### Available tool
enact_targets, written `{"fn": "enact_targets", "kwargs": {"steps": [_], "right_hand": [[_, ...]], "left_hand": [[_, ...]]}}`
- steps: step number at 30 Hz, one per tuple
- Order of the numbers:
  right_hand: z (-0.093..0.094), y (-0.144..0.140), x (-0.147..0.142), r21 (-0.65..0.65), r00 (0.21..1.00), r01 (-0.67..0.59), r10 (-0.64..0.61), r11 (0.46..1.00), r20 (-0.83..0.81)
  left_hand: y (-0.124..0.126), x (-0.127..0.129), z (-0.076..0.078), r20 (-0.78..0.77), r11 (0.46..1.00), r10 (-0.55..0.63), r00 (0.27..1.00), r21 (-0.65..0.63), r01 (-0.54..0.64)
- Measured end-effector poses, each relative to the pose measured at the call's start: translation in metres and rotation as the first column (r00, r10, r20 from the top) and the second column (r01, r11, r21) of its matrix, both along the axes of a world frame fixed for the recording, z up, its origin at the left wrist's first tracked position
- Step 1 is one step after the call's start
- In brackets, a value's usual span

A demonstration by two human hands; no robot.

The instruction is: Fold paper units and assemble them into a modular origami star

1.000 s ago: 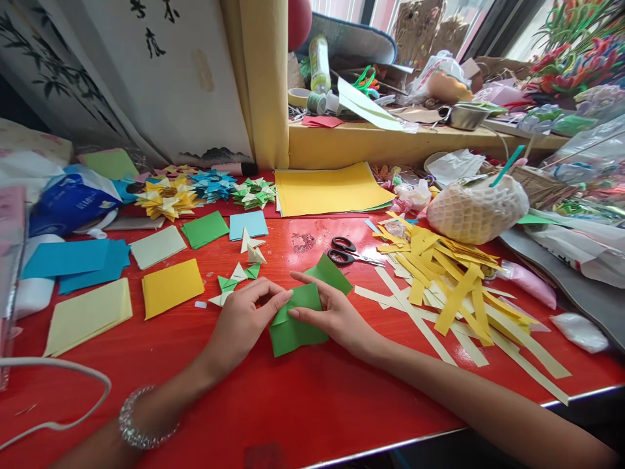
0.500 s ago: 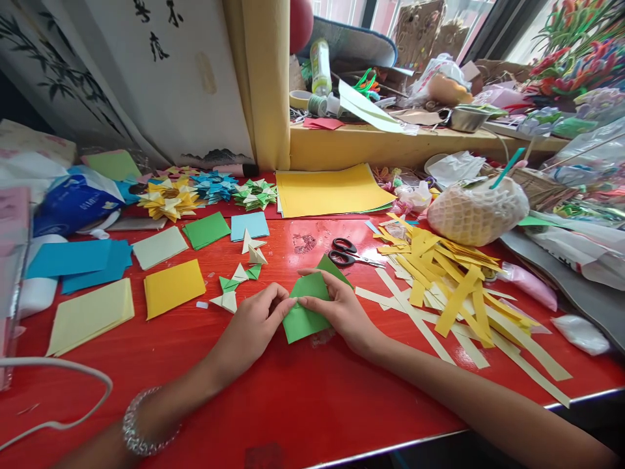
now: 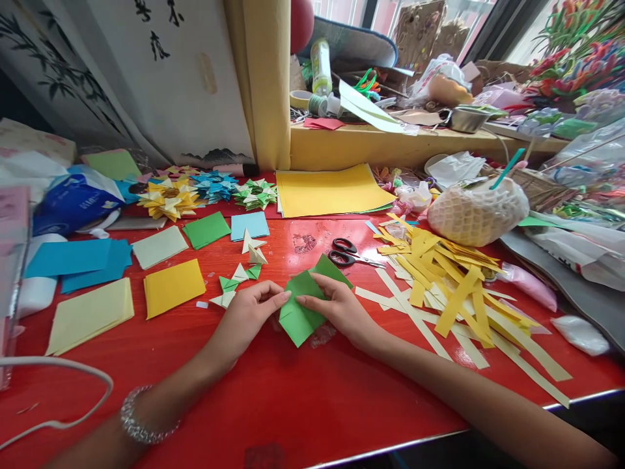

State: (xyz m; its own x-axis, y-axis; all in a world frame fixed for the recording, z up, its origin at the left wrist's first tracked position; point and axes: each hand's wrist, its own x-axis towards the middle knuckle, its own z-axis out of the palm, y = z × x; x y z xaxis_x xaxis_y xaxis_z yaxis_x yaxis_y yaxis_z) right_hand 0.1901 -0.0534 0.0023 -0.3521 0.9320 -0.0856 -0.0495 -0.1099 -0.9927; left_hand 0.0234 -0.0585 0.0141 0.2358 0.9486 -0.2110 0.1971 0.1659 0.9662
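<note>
A creased sheet of green paper (image 3: 303,311) is held between my two hands just over the red table (image 3: 312,397). My left hand (image 3: 254,316) pinches its left edge between thumb and fingers. On its right side, my right hand (image 3: 339,306) grips it, thumb on top and fingers behind. Another green piece (image 3: 333,268) lies behind my right fingers. Just beyond sit black-handled scissors (image 3: 349,254). Beside my left hand are small folded green and cream paper pieces (image 3: 239,277).
Yellow and cream paper strips (image 3: 439,286) spread over the right side. Stacks of yellow paper (image 3: 174,288), blue paper (image 3: 78,260) and cream paper (image 3: 92,316) lie at left. Folded paper stars (image 3: 170,198) line the back near large yellow sheets (image 3: 332,190). A white cable (image 3: 63,365) curves in at left.
The green paper has turned, its lower corner now pointing toward me, and its crease shows more. My left hand has shifted slightly left along its edge.
</note>
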Motion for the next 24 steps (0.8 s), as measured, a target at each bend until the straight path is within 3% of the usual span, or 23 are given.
{"fn": "enact_targets", "kwargs": {"steps": [8,13,20,24], "right_hand": [[-0.0009,-0.0016,0.002,0.151,0.995,0.054,-0.065,0.987,0.073],[-0.0001,-0.003,0.0039,0.225,0.98,0.056,-0.096,0.973,0.172],[-0.0012,-0.002,0.0021,0.17,0.987,0.063,-0.087,0.983,0.136],[-0.003,-0.0014,0.0033,0.31,0.972,0.039,-0.109,0.95,0.21]], "left_hand": [[-0.0003,-0.0045,0.0036,0.187,0.993,0.049,0.981,-0.117,-0.027],[0.0001,-0.0044,0.0057,0.189,0.99,0.073,0.979,-0.131,-0.049],[0.0024,-0.0032,0.0037,0.162,0.993,0.078,0.984,-0.104,-0.061],[0.0016,-0.004,0.0041,0.199,0.992,0.052,0.979,-0.127,-0.027]]}}
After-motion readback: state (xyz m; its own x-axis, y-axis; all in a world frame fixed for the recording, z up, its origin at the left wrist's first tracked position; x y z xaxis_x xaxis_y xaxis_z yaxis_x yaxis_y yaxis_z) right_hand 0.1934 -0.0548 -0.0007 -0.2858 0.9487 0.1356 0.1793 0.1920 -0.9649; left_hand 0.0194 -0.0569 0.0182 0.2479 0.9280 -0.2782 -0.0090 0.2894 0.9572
